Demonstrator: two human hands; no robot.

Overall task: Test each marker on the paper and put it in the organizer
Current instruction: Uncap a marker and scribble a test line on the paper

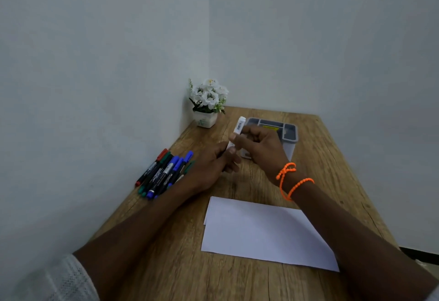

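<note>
A white marker (239, 125) is held upright above the wooden table (166, 265). My right hand (259, 146) grips its body, and my left hand (215, 165) holds its lower end, which the fingers hide. Just behind my hands stands the grey organizer (291, 132), a clear box with a divided grey tray on top. A white sheet of paper (263, 231) lies flat on the table nearer to me. Several markers (164, 172) with red, green, blue and black caps lie in a pile at the left, beside my left hand.
A small white pot of white artificial flowers (207, 101) stands in the far corner where two pale walls meet. The table's right edge runs close to the organizer and the paper.
</note>
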